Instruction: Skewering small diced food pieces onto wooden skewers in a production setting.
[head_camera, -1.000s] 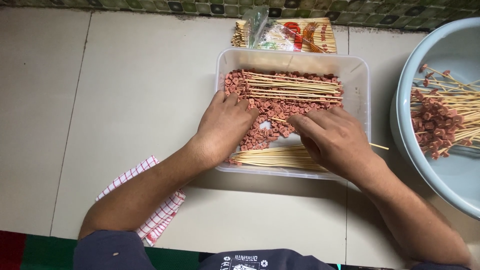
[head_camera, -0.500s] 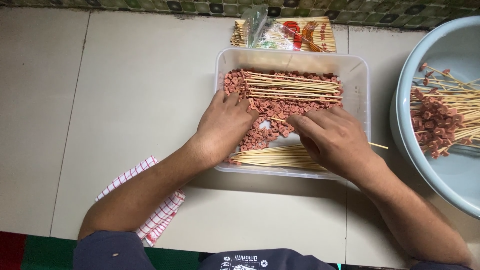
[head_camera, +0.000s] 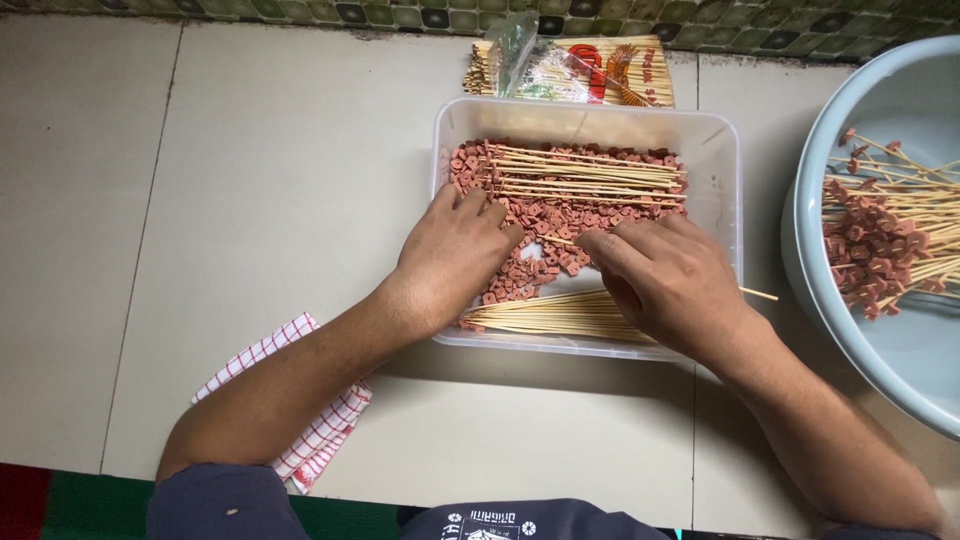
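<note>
Hands unmoved; cloth (head_camera: 300, 400) left, basin (head_camera: 890, 110) right of tray (head_camera: 720, 150).

Tub (head_camera: 720, 150) on the floor (head_camera: 250, 180) before me, cut pieces (head_camera: 530, 255) and skewers (head_camera: 580, 175) in it, my hands on the pieces, left hand (head_camera: 455, 255) beside right hand (head_camera: 665, 275), skewer packet (head_camera: 580, 70) behind the tub, basin (head_camera: 900, 370) of loaded sticks (head_camera: 880, 230) right, cloth (head_camera: 320, 430) under my left arm.

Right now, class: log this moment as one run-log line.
left hand: on red pieces | right hand: holding a skewer over them | clear tub on floor | bowl: loaded skewers
</note>
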